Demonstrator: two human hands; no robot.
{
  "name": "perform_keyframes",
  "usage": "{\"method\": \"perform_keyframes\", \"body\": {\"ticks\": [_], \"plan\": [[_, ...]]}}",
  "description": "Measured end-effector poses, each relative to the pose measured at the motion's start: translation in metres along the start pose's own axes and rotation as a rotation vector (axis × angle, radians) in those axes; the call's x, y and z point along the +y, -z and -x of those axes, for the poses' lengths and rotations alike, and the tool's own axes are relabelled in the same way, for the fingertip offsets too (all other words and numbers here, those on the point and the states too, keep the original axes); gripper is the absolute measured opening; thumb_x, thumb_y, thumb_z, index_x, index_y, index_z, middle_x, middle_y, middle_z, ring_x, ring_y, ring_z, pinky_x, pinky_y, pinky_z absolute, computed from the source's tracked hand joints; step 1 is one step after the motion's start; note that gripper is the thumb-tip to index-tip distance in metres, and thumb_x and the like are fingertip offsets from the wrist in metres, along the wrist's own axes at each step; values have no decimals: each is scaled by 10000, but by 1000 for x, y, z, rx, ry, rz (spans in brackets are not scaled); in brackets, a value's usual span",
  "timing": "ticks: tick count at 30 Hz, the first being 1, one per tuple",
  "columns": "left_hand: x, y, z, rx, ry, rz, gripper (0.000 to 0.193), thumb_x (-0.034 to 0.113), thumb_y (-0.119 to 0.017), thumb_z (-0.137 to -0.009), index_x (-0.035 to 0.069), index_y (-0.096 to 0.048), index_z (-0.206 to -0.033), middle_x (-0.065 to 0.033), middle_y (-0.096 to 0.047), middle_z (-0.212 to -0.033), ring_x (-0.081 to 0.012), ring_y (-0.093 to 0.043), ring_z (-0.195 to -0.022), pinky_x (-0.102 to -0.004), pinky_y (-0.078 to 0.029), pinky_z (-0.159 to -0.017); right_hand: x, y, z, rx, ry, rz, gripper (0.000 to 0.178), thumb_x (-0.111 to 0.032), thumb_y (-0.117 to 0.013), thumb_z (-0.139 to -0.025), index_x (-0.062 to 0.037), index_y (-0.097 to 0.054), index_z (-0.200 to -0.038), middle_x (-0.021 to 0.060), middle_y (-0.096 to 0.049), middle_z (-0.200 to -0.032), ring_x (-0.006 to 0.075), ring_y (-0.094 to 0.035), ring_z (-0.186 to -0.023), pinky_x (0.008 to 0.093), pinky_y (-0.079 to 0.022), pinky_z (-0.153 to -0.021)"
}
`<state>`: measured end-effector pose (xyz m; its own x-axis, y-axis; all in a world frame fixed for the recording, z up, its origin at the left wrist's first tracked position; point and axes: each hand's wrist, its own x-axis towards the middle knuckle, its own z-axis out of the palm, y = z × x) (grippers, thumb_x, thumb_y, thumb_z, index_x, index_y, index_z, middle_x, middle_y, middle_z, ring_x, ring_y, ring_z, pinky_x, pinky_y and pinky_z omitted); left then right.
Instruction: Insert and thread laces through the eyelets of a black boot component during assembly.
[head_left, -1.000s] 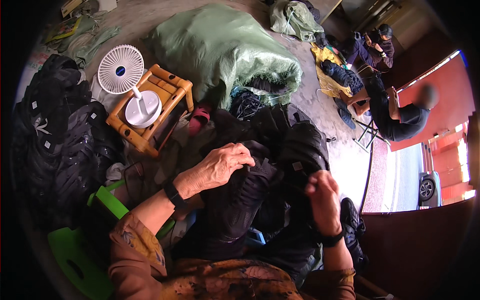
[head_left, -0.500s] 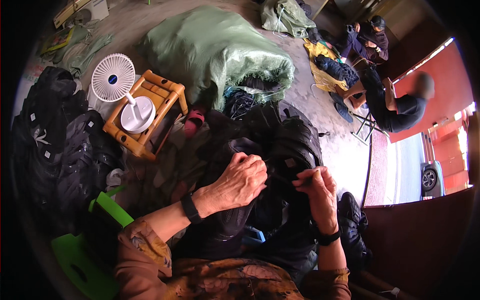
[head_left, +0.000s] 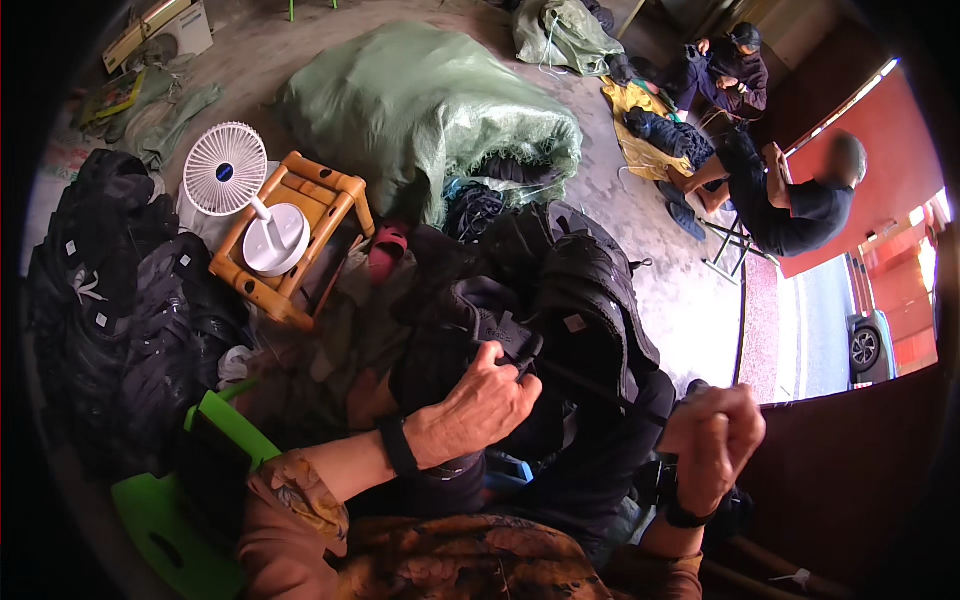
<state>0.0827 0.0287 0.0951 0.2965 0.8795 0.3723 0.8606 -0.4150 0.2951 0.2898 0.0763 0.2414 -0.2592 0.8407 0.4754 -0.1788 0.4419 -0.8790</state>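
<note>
In my lap lies a bundle of black padded mesh pieces (head_left: pixel 585 290) that look like shoe uppers, one with a small white tag. My left hand (head_left: pixel 485 400) is closed, thumb and fingers pinching the edge of a black shoe upper (head_left: pixel 500 330) over my knee. Out to the right, apart from the bundle, my right hand (head_left: pixel 715 440) is raised with its fingers curled together in a pinch. It is slightly smeared by motion, and whatever it may hold is too fine to make out.
Left stand a white fan (head_left: pixel 275 240) on a bamboo stool (head_left: pixel 330 200), a heap of black pieces (head_left: pixel 110 300) and a green plastic chair (head_left: pixel 180 530). Ahead lies a big green woven sack (head_left: pixel 400 110). Two people (head_left: pixel 810 215) sit working at the far right.
My right hand has swung away from the bundle to the right and slightly down. My left hand stays at the upper, a little lower, and the black piece beneath it shows more.
</note>
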Motion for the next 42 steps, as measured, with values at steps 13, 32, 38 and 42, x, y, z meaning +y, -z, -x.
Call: {"method": "perform_keyframes", "body": {"ticks": [13, 32, 38, 42], "plan": [[-78, 56, 3, 182, 237, 291, 481, 50, -712, -773, 92, -607, -1241, -102, -554, -1342, -299, -512, -1242, -416, -391, -1039, 115, -65, -16, -475, -47, 704, 122, -52, -650, -855, -59, -680, -973, 128, -672, -786, 285, -682, -690, 347, -525, -592], [-94, 22, 34, 24, 136, 524, 1015, 89, -910, -501, 59, -338, -1338, -168, -361, -1415, -380, -312, -1400, -433, -317, -1159, 137, -32, -14, -217, 68, 1312, 113, -53, -605, -862, -72, -660, -958, 60, -650, -715, 182, -637, -619, 333, -477, -542], [-96, 36, 33, -20, 212, 673, 987, 102, -828, -662, 15, -256, -1461, -162, -315, -1508, -315, -275, -1436, -411, -258, -1174, 121, 65, 43, 183, -326, 897, 153, -97, -576, -946, -18, -624, -1068, 64, -621, -669, 122, -608, -581, 271, -484, -517], [-115, 24, 48, 249, 697, 1189, 531, 147, -620, -914, 34, -433, -1399, -115, -484, -1401, -221, -421, -1335, -345, -332, -1101, 115, 31, 55, 147, -153, 898, 367, -37, -613, -891, -40, -582, -1257, 156, -619, -1107, 237, -622, -975, 343, -524, -805]]}}
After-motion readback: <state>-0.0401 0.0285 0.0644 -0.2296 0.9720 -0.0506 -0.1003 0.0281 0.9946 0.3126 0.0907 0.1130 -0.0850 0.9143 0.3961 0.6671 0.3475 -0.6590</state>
